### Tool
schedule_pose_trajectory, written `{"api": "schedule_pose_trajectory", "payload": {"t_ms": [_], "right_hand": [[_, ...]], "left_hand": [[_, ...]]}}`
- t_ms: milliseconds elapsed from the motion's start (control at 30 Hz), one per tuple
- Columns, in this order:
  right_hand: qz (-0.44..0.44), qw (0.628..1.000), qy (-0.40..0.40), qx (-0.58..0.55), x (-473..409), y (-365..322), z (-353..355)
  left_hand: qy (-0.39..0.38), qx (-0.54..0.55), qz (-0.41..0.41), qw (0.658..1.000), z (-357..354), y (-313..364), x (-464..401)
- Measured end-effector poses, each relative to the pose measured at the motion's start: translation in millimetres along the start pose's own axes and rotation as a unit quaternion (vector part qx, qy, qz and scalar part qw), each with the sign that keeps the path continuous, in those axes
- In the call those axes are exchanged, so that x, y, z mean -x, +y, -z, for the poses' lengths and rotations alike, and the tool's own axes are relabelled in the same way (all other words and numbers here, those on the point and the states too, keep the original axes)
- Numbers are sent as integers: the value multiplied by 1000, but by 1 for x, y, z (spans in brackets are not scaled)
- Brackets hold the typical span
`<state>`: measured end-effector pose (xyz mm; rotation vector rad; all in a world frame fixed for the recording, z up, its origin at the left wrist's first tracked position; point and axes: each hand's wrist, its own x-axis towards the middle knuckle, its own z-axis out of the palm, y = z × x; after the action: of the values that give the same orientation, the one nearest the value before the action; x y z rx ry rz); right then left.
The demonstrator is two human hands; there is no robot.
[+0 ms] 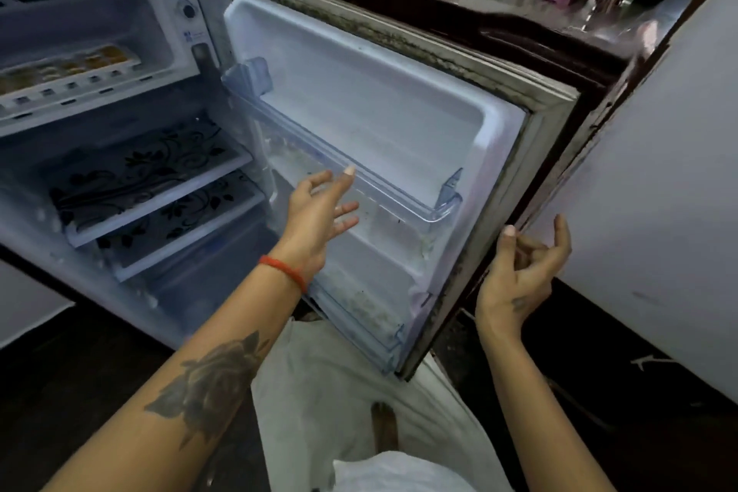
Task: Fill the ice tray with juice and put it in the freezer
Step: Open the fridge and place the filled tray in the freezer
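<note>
Ice tray: in the freezer compartment, up and far left of the left hand, cells apparently holding amber juice, though blurred. Left hand spread wide, empty, before the door shelf. Right hand loosely curled at the door edge, gripping nothing. Risk: a hard door swing jolts the tray, slopping juice.

Your white ice tray held orange juice. Black floral swirls patterned the fridge shelves. Your left wrist wore a red thread band; the door was maroon outside.
</note>
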<state>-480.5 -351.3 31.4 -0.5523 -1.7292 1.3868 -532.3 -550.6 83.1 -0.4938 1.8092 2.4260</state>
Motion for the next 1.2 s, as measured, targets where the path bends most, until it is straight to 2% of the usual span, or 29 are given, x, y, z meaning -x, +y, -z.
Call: {"api": "schedule_pose_trajectory", "payload": {"t_ms": [133, 267, 433, 600, 767, 833, 933, 1000, 1033, 1133, 1200], "right_hand": [[-33, 999, -38, -13, 56, -11, 17], [-58, 990, -122, -30, 105, -20, 23], [57, 975, -213, -24, 149, -34, 21], [59, 925, -366, -79, 179, -51, 2], [117, 850, -508, -77, 206, -64, -11], [153, 837, -520, -74, 214, -69, -19], [160, 860, -477, -81, 224, -82, -38], [149, 861, -480, -76, 229, -91, -57], [155, 847, -504, -71, 232, -96, -68], [148, 771, -616, -57, 249, -107, -108], [148, 751, -643, -36, 266, -111, -130]], "left_hand": [[-31, -96, -34, 994, 34, -22, 60], [1, -103, -38, 994, 68, -37, 97], [44, -109, -60, 991, 106, -56, 135], [130, -114, -95, 980, 135, -65, 159], [205, -116, -113, 965, 159, -65, 167], [236, -123, -133, 955, 171, -63, 168], [279, -137, -150, 939, 195, -54, 166], [297, -143, -148, 933, 212, -47, 162], [304, -144, -149, 930, 220, -43, 159], [319, -144, -158, 923, 250, -33, 143], [332, -151, -164, 917, 273, -30, 129]]}}
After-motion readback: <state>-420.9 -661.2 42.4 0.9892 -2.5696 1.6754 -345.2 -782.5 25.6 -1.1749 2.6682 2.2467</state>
